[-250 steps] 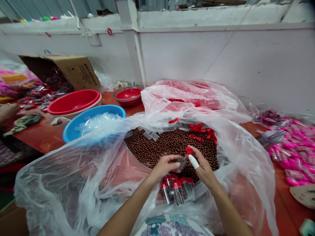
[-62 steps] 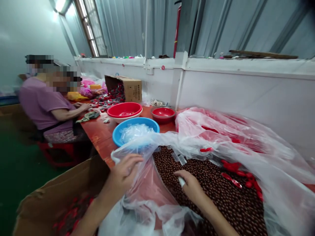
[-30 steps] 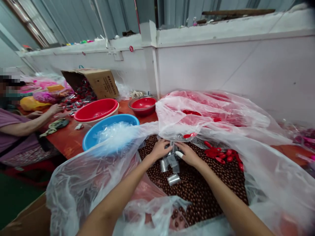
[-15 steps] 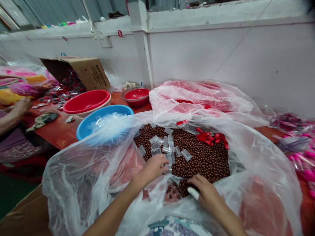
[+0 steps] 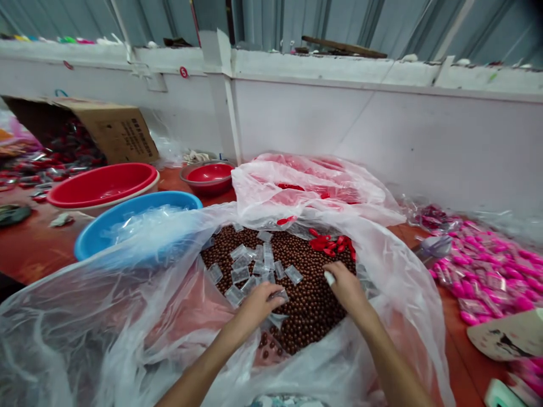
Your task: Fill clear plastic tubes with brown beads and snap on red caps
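Note:
Brown beads (image 5: 314, 311) fill a basin lined with a translucent plastic sheet (image 5: 407, 305). Small clear plastic boxes (image 5: 240, 275) lie on the beads at the left. My left hand (image 5: 257, 305) is over the near left part of the beads, its thumb and fingers closed on a clear box (image 5: 280, 295). My right hand (image 5: 344, 285) hovers over the right side of the beads, just below some red pieces (image 5: 331, 244). Something white covers one of its fingertips. The fingers are bent, and what lies between them is hidden.
A blue basin (image 5: 95, 229) of clear plastic stands at the left, beside a red basin (image 5: 102, 185). Behind are a small red bowl (image 5: 210, 173) and a cardboard box (image 5: 123, 133). Pink packets (image 5: 492, 265) lie at the right, near a patterned object (image 5: 507, 333).
My right hand has moved from the near edge of the beads up toward the red pieces. The view has swung right, and the other person's arm has left it.

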A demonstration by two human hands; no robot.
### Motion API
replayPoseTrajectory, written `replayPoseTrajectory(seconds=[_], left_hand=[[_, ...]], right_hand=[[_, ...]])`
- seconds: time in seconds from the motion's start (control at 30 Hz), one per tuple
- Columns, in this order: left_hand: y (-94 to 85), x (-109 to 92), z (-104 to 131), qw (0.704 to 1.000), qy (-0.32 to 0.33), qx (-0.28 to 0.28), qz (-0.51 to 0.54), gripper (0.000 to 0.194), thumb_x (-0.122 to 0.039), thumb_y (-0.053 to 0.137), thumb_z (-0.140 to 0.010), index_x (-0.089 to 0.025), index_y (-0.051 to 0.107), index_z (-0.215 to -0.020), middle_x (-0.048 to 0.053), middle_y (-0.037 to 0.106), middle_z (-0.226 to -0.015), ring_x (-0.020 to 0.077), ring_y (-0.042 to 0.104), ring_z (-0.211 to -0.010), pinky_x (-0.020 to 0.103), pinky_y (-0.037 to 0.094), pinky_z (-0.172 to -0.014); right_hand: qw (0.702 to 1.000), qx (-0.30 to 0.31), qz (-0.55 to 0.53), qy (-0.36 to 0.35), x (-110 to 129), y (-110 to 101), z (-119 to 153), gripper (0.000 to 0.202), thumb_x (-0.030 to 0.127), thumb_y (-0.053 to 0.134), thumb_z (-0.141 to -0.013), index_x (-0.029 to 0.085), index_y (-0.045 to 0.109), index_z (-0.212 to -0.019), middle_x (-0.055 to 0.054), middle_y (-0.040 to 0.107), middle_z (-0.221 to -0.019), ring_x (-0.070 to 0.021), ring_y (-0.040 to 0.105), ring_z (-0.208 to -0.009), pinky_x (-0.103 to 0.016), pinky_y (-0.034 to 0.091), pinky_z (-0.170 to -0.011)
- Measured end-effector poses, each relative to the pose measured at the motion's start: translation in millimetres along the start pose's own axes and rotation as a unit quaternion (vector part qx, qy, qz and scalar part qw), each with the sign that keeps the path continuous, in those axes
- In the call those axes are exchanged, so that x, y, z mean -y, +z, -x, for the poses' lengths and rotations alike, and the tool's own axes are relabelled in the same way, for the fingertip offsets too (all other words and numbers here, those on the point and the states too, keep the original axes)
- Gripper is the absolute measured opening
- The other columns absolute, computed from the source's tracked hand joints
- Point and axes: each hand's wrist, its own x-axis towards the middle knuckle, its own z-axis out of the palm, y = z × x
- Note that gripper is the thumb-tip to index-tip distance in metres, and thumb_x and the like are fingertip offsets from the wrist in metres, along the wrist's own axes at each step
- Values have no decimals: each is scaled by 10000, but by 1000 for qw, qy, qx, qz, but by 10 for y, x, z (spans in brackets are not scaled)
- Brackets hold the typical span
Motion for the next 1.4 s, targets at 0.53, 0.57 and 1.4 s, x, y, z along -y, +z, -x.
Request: replayPoseTrajectory(seconds=[0.53, 0.57, 1.4], left_hand=[[455, 97, -298, 974, -121, 84, 171, 344, -362, 623, -681, -118, 680, -916, 29, 639, -690, 108, 508, -493, 209, 372, -467], [502, 86, -314, 974, -112, 77, 181, 349, -365, 635, -672, -123, 681, -920, 26, 638, -701, 115, 519, -526, 209, 379, -484], [440, -208, -44, 799, -175, 64, 571, 503, -183, 764, -571, -193, 618, -1052, 67, 588, -997, 185, 598, -832, 377, 537, -694]], right_hand=[[997, 14, 3, 79, -397, 194, -172, 325, 96, 492, -735, 179, 640, -1013, -88, 589, -947, -209, 565, -852, -292, 382, -780], [997, 11, -9, 82, -397, 189, -130, 305, 100, 500, -730, 182, 641, -987, -81, 599, -936, -210, 564, -859, -295, 384, -782], [805, -46, -553, 210, 98, 235, 571, 497, 380, 705, -666, 219, 598, -1124, -74, 656, -1073, -229, 603, -942, -315, 513, -705]])
